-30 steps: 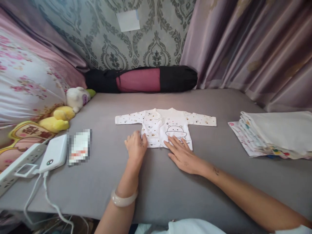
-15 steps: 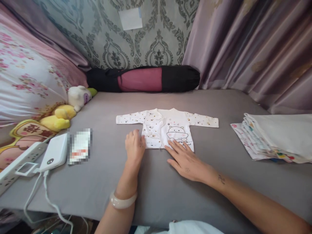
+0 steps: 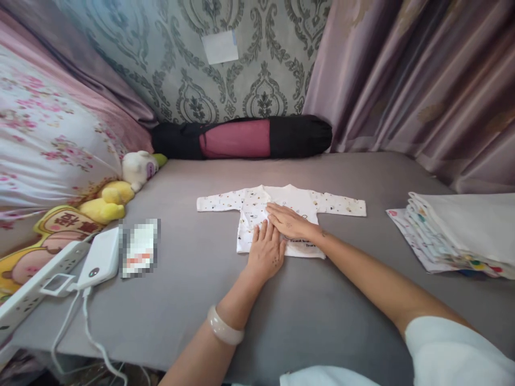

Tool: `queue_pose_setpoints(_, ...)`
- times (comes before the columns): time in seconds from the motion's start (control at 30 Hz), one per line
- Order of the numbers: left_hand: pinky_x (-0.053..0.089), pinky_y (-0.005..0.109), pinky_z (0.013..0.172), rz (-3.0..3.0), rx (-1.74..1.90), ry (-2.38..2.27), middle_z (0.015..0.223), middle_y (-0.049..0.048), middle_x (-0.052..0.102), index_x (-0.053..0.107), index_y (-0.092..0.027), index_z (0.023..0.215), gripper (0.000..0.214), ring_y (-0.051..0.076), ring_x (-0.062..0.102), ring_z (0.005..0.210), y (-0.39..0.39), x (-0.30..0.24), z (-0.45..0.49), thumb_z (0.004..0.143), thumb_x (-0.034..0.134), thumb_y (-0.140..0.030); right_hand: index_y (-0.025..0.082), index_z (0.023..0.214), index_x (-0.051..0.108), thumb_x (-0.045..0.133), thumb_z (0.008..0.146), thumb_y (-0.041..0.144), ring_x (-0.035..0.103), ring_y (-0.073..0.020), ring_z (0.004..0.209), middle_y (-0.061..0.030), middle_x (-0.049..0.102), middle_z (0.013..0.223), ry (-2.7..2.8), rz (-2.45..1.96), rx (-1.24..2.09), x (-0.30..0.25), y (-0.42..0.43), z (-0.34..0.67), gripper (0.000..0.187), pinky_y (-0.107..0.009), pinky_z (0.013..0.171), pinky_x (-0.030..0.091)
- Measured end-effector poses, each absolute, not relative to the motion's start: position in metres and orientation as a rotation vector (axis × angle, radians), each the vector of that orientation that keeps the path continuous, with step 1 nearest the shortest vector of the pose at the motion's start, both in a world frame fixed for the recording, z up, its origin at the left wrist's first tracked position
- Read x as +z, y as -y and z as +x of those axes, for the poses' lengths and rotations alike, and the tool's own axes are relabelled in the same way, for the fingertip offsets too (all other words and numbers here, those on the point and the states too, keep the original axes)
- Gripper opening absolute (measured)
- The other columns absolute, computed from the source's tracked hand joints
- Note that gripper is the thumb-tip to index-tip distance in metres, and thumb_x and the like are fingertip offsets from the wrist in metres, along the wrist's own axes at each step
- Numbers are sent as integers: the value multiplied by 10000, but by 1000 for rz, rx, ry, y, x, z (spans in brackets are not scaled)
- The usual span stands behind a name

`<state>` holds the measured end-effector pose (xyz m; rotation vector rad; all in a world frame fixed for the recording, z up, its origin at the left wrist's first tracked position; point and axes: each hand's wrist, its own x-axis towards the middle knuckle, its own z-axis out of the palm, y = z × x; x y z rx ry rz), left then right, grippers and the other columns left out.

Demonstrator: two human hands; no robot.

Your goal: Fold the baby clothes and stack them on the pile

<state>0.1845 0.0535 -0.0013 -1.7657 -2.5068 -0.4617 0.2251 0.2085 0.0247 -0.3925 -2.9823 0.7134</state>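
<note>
A small white baby shirt (image 3: pixel 249 214) lies spread flat with both patterned sleeves stretched out to the sides. My left hand (image 3: pixel 266 251) rests flat on its lower middle, fingers extended and pointing away from me. Just above it, my right hand (image 3: pixel 292 222) lies across the shirt's front, its fingers pointing left. The two hands are close together, and neither grips the cloth. Under my right hand and wrist, most of the printed animal face is hidden; some lettering shows below. A pale bangle (image 3: pixel 225 326) circles my left wrist.
The shirt lies on a grey sheet (image 3: pixel 181 289). Folded clothes (image 3: pixel 462 230) are stacked at right. On the left are a power bank (image 3: pixel 99 257), a power strip (image 3: pixel 44 284), cables and plush toys (image 3: pixel 107 201). A black and pink rolled bag (image 3: pixel 237 139) lies along the wall.
My left hand has moved right from the shirt's lower left edge onto its middle. My right hand has moved up from the hem onto the front. The camera view has shifted slightly.
</note>
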Motion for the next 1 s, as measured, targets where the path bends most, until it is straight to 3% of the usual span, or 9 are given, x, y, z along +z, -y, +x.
queue_pose_setpoints(0.1,247,500,1161,-1762,-499,2494,1526,144,369,403,-116,1417,506,307,311,1421,-53,3,183,979,323,-357,211,1354,529,273,1004,353,341,-229,1400,-71,438,1491,2999,-422,599,31,-217,211,456,-464,1155,195)
queue_pose_setpoints(0.2,326,465,1116,-1752,-610,2471,1437,125,500,517,-158,1305,429,283,417,1358,-54,10,178,982,339,-378,219,1103,673,280,1008,317,571,-202,1161,-67,665,1215,2911,-476,522,44,-228,192,416,-357,1030,354)
queue_pose_setpoints(0.27,373,426,1076,-1727,-685,2454,1324,102,601,595,-187,1157,359,251,486,1295,-56,14,174,989,333,-365,207,1019,693,311,1000,291,610,-185,1047,-67,699,1101,2823,-565,466,51,-236,176,392,-285,923,403)
queue_pose_setpoints(0.37,346,442,1098,-1673,-705,2427,1332,89,594,607,-194,1101,300,248,437,1337,-57,14,169,977,357,-305,190,991,706,358,981,259,616,-186,994,-80,704,1060,2780,-734,413,53,-248,150,355,-254,842,414)
queue_pose_setpoints(0.53,206,571,1164,-1592,-601,2472,1522,72,396,525,-200,1304,395,312,200,1461,-58,3,169,951,389,-313,183,1095,698,466,944,251,600,-192,1046,-93,682,1127,2865,-826,397,45,-262,117,285,-247,859,410)
queue_pose_setpoints(0.63,197,621,1150,-1562,-557,2560,1521,59,398,491,-224,1360,443,325,233,1449,-59,1,171,956,360,-350,175,1172,670,563,901,268,571,-207,1112,-107,647,1200,2887,-833,412,40,-267,105,306,-255,906,401)
queue_pose_setpoints(0.73,210,651,1132,-1569,-541,2618,1524,47,391,453,-237,1401,475,322,274,1433,-60,5,172,954,347,-358,158,1039,716,577,881,227,584,-221,1071,-118,662,1135,2908,-858,417,37,-269,99,221,-273,895,413)
queue_pose_setpoints(1.0,205,672,1119,-1563,-561,2653,1511,52,411,475,-233,1387,463,311,298,1424,-61,11,174,965,327,-351,152,1109,650,405,972,204,520,-237,1136,-133,590,1182,2809,-844,297,22,-259,100,285,-321,956,386)
